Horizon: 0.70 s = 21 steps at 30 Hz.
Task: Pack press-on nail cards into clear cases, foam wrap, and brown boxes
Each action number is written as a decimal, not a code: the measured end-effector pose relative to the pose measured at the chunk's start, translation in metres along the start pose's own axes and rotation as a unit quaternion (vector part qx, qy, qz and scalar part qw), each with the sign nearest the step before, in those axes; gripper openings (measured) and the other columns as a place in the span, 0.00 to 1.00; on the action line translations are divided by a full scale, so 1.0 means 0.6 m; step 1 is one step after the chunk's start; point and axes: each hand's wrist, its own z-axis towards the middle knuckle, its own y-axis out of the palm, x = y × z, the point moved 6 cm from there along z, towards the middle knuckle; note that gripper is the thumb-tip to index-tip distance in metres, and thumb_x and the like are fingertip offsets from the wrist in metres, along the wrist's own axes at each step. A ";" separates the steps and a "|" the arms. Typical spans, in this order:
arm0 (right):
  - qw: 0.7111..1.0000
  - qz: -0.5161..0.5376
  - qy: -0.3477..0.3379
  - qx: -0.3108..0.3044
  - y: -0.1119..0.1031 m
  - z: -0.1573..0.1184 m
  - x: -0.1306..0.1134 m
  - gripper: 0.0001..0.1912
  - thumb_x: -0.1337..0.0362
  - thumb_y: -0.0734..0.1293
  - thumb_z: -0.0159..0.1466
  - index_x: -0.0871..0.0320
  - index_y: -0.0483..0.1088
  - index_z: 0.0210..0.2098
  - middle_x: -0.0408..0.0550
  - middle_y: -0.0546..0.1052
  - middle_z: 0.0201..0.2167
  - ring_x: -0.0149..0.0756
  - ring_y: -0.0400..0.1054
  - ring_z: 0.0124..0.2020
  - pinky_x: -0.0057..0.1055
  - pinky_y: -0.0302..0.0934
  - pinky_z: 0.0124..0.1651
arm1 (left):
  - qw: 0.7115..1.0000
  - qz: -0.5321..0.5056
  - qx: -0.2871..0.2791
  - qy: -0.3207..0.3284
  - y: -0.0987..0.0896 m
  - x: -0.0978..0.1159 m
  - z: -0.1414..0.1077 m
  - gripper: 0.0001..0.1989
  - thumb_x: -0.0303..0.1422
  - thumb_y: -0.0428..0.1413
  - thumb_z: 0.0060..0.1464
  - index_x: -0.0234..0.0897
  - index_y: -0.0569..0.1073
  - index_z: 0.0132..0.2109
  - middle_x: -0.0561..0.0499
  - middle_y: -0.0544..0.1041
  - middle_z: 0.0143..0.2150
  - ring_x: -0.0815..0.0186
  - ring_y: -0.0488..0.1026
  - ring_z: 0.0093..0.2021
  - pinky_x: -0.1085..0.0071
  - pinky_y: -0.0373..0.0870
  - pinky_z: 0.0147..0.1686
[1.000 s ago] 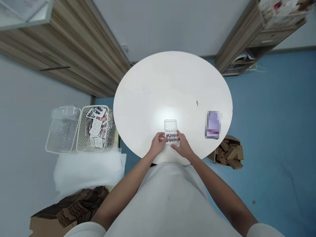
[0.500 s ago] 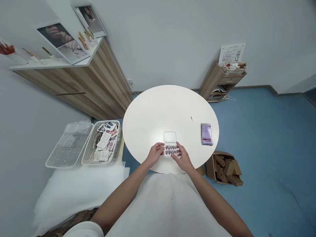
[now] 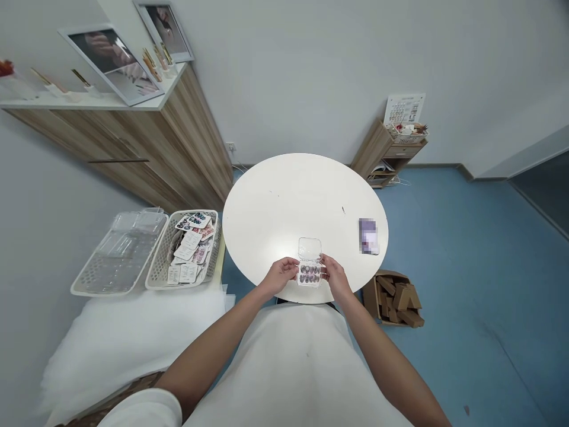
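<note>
Near the front edge of the white oval table (image 3: 302, 196), a small clear plastic case (image 3: 310, 249) stands with its lid raised on the far side. Inside it lies a card of press-on nails (image 3: 310, 274), patterned and set in two rows. My left hand (image 3: 281, 276) grips the case's left side between thumb and fingers. On the right side, my right hand (image 3: 334, 276) holds the case's edge with its fingers. Whether the case rests on the table or is slightly lifted, I cannot tell.
To the left, one white basket (image 3: 151, 279) holds nail cards (image 3: 189, 243), another (image 3: 95, 290) clear cases (image 3: 127, 243). A blurred purple item (image 3: 368, 236) lies on the table's right. A carton (image 3: 371, 299) of brown boxes (image 3: 402, 299) stands on the floor. Cabinets (image 3: 191, 130) line the wall.
My right thumb has moved off the front of the nail card to the case's right edge. My left hand keeps its hold. The whole view has shifted slightly.
</note>
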 end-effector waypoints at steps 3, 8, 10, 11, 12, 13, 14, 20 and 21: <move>1.000 0.020 0.009 -0.005 0.005 0.001 -0.012 0.20 0.50 0.66 0.51 0.55 0.70 0.40 0.47 0.76 0.35 0.33 0.69 0.31 0.32 0.62 0.36 | 1.000 0.002 -0.003 -0.006 -0.003 0.000 -0.006 0.15 0.39 0.59 0.44 0.35 0.70 0.38 0.53 0.70 0.28 0.73 0.67 0.29 0.72 0.65 0.35; 0.999 0.022 0.024 -0.016 0.008 -0.005 -0.018 0.18 0.55 0.69 0.49 0.56 0.69 0.37 0.46 0.76 0.32 0.32 0.69 0.31 0.31 0.61 0.36 | 0.999 -0.024 0.010 -0.039 -0.009 -0.003 -0.016 0.16 0.37 0.61 0.43 0.36 0.70 0.40 0.53 0.72 0.29 0.73 0.68 0.30 0.73 0.63 0.35; 0.999 0.027 0.025 -0.024 0.010 -0.008 -0.018 0.18 0.56 0.69 0.49 0.56 0.69 0.37 0.45 0.76 0.32 0.32 0.68 0.31 0.31 0.61 0.36 | 0.996 -0.070 -0.001 -0.062 -0.006 -0.006 -0.021 0.17 0.37 0.61 0.43 0.35 0.70 0.41 0.51 0.74 0.32 0.71 0.70 0.33 0.71 0.65 0.38; 0.999 0.032 0.024 -0.029 0.012 -0.009 -0.018 0.18 0.56 0.69 0.49 0.55 0.68 0.37 0.45 0.76 0.32 0.31 0.68 0.31 0.31 0.61 0.36 | 0.993 -0.094 -0.012 -0.075 -0.003 -0.008 -0.024 0.17 0.37 0.61 0.43 0.35 0.70 0.41 0.49 0.74 0.33 0.70 0.71 0.34 0.70 0.65 0.39; 0.998 0.039 0.022 -0.034 0.013 -0.010 -0.017 0.17 0.56 0.69 0.49 0.55 0.68 0.37 0.44 0.75 0.31 0.31 0.68 0.30 0.30 0.61 0.35 | 0.989 -0.114 -0.025 -0.087 0.001 -0.009 -0.026 0.17 0.37 0.61 0.44 0.34 0.71 0.41 0.47 0.75 0.35 0.69 0.71 0.35 0.68 0.66 0.41; 0.998 0.046 0.020 -0.039 0.015 -0.011 -0.016 0.17 0.57 0.69 0.49 0.55 0.68 0.37 0.43 0.75 0.30 0.30 0.67 0.30 0.30 0.60 0.35 | 0.986 -0.128 -0.037 -0.097 0.004 -0.011 -0.029 0.17 0.37 0.61 0.44 0.34 0.71 0.42 0.46 0.75 0.37 0.68 0.72 0.36 0.67 0.66 0.41; 0.998 0.052 0.017 -0.041 0.016 -0.011 -0.014 0.17 0.57 0.69 0.49 0.54 0.67 0.37 0.42 0.74 0.30 0.30 0.66 0.30 0.29 0.60 0.34 | 0.984 -0.136 -0.046 -0.107 0.006 -0.013 -0.032 0.17 0.37 0.61 0.45 0.34 0.71 0.42 0.45 0.75 0.38 0.67 0.72 0.37 0.66 0.66 0.42; 0.997 0.047 -0.003 -0.055 0.013 -0.016 -0.005 0.11 0.59 0.68 0.50 0.52 0.67 0.34 0.41 0.70 0.36 0.28 0.63 0.32 0.27 0.59 0.33 | 0.977 -0.157 -0.054 -0.132 0.009 -0.024 -0.039 0.16 0.36 0.60 0.46 0.34 0.72 0.43 0.45 0.76 0.38 0.67 0.73 0.37 0.68 0.69 0.41; 0.997 0.046 -0.003 -0.058 0.011 -0.018 -0.004 0.11 0.59 0.68 0.51 0.52 0.67 0.34 0.41 0.69 0.37 0.28 0.62 0.32 0.27 0.59 0.34 | 0.976 -0.162 -0.055 -0.133 0.010 -0.025 -0.039 0.16 0.36 0.60 0.46 0.34 0.72 0.43 0.45 0.76 0.38 0.67 0.73 0.37 0.69 0.69 0.40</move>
